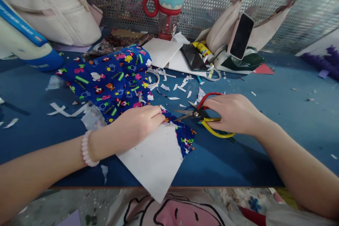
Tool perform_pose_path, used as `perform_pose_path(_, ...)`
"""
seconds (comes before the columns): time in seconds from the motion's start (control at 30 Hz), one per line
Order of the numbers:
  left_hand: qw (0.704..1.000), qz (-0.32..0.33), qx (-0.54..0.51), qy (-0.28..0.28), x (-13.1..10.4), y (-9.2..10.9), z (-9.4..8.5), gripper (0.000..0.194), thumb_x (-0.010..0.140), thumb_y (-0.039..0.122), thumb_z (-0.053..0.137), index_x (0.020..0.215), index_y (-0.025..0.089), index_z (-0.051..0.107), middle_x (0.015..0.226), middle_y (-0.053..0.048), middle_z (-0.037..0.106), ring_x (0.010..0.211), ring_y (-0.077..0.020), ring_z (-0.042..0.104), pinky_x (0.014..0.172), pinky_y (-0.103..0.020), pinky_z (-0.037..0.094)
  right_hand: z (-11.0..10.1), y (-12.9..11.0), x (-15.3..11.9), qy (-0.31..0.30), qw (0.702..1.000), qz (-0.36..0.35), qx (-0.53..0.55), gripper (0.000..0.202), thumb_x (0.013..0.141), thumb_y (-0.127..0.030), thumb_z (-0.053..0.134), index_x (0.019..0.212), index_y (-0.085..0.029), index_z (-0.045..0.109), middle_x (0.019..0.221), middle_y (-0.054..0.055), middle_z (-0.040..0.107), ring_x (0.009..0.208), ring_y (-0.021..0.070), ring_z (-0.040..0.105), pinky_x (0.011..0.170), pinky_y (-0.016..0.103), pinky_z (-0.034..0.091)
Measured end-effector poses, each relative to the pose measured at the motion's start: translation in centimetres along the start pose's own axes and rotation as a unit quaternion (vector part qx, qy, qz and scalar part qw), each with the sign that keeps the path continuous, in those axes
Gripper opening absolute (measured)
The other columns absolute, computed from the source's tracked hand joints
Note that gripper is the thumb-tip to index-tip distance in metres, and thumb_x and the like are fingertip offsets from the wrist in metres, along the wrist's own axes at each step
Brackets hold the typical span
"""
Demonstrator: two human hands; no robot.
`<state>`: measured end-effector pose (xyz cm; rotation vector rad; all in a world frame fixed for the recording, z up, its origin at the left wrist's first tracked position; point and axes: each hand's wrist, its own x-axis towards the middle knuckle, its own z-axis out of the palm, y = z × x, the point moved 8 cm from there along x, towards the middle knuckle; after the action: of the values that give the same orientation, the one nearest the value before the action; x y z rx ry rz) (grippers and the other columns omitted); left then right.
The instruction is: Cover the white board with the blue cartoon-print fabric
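Observation:
Patterned blue fabric [106, 81] lies across the table, and a white card [156, 159] rests over its near part, one corner past the table edge. My left hand [137, 123], with a pink beaded bracelet [87, 148] at the wrist, is closed on the fabric at the card's upper edge. In my right hand [235, 113] are scissors [196, 114] with one red and one yellow handle. Their blades are parted and point left, at the fabric strip right of my left fingers. Fabric also shows along the card's right edge.
White paper scraps [182, 88] litter the blue table [265, 102]. Behind are a cup [169, 17] with a red handle, white cards [161, 51], a dark phone [194, 57], a glue tube [203, 49], another phone [241, 36], a pale bag [225, 28] and a backpack [58, 10]. A blue-and-white bottle [29, 39] stands left.

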<state>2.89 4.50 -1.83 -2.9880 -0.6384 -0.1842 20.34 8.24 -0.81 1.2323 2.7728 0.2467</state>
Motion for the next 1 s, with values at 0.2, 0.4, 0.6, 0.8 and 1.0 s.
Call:
perform_pose_path(0.2,0.999,-0.031,-0.019,0.007,-0.2,-0.6,0.2,0.026,0.096,0.007,0.036,0.102,0.008,0.061,0.099,-0.013,0.063,0.086,-0.0222,0.059,0.072,-0.032,0.053,0.3,-1.2,0.2,-0.029,0.999,-0.025,0.012,0.013,0.076,-0.028,0.052,0.080,-0.019,0.060,0.068,0.005,0.065,0.063,0.0183,0.056,0.056,0.029,0.027)
perform_pose_path(0.4,0.998,-0.016,-0.014,0.064,-0.3,-0.7,-0.2,0.028,0.100,0.012,0.035,0.098,0.010,0.063,0.094,-0.010,0.063,0.082,-0.0203,0.060,0.069,-0.032,0.050,0.8,-1.3,0.4,-0.054,0.998,-0.015,0.025,0.011,0.078,-0.027,0.055,0.081,-0.019,0.061,0.073,0.006,0.067,0.064,0.0179,0.056,0.055,0.028,0.025)
perform_pose_path(0.6,0.995,0.026,0.024,0.093,-0.1,-0.1,-0.2,0.031,0.103,0.027,0.039,0.096,0.013,0.065,0.092,-0.008,0.067,0.086,-0.0216,0.061,0.068,-0.034,0.047,0.8,-0.7,0.3,-0.068,0.997,0.009,0.028,0.008,0.079,-0.028,0.057,0.079,-0.021,0.060,0.070,0.004,0.063,0.064,0.0199,0.056,0.056,0.030,0.026)
perform_pose_path(0.8,0.998,0.024,-0.004,0.057,0.0,-0.2,0.1,0.021,0.097,0.013,0.045,0.094,0.014,0.066,0.094,-0.008,0.068,0.089,-0.0204,0.061,0.075,-0.032,0.050,0.7,-0.7,0.2,-0.054,0.998,0.007,0.039,0.007,0.079,-0.028,0.056,0.079,-0.021,0.059,0.070,0.004,0.064,0.064,0.0203,0.057,0.056,0.030,0.027)
perform_pose_path(1.0,0.999,0.000,-0.021,0.039,-0.1,-0.6,0.2,0.020,0.094,0.011,0.045,0.094,0.015,0.065,0.095,-0.008,0.066,0.089,-0.0188,0.061,0.079,-0.030,0.052,1.1,-0.9,0.3,-0.068,0.997,0.004,0.030,0.011,0.077,-0.027,0.057,0.085,-0.020,0.061,0.075,0.006,0.067,0.066,0.0202,0.058,0.056,0.030,0.027)
